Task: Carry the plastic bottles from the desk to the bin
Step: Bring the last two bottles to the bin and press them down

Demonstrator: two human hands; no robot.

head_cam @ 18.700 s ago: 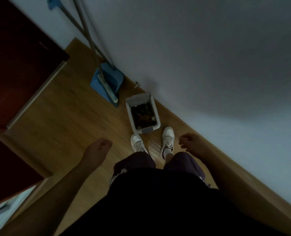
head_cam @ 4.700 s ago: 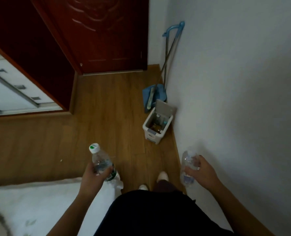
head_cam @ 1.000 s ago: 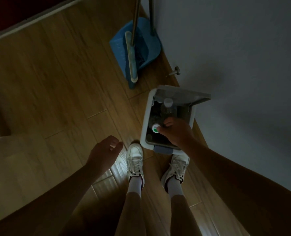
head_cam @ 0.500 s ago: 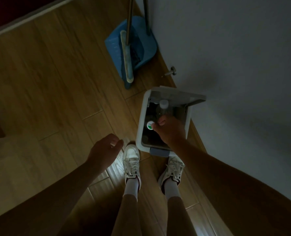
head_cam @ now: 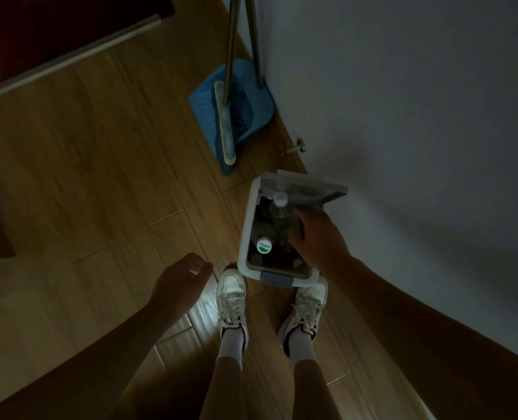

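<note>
A white rectangular bin (head_cam: 247, 228) stands on the wooden floor by the wall, its lid (head_cam: 315, 189) flipped up. Two clear plastic bottles stand inside it. The green-capped bottle (head_cam: 264, 246) is at the near left, with nothing touching it. The white-capped bottle (head_cam: 280, 204) is at the far side. My right hand (head_cam: 318, 237) reaches into the bin's right side, with its fingers curled around the white-capped bottle's body. My left hand (head_cam: 181, 283) hangs empty over the floor left of the bin, fingers loosely apart.
A blue dustpan (head_cam: 251, 107) with a broom (head_cam: 225, 128) leans on the wall beyond the bin. A metal door stop (head_cam: 297, 147) sticks out of the skirting. My white shoes (head_cam: 231, 295) touch the bin's front. A dark door (head_cam: 39, 28) is at the upper left.
My right hand has left the green-capped bottle and shifted right and farther in, onto the white-capped bottle. My left hand has stayed empty. The view has drifted slightly.
</note>
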